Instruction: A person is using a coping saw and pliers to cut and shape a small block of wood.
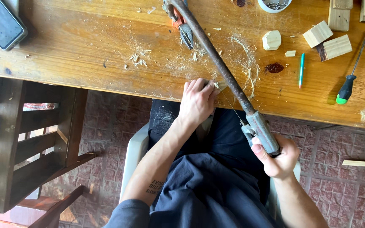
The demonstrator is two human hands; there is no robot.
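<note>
My right hand (278, 157) grips the handle of a rusty metal hacksaw (218, 63) that slants from the table's far side down past its near edge. The thin blade runs under the frame and crosses a small piece of wood (221, 85) at the near edge of the wooden table (85, 50). My left hand (197, 101) presses on that small piece, fingers curled over the table edge. Sawdust lies around the cut.
A phone (1, 23) lies at the far left. Pliers (182, 25) sit under the saw frame. To the right are an octagonal wood block (271, 40), square blocks (326, 40), a teal pencil (301, 69), a green-handled screwdriver (351, 76) and a cup of screws (274, 4). A wooden chair (30, 139) stands left.
</note>
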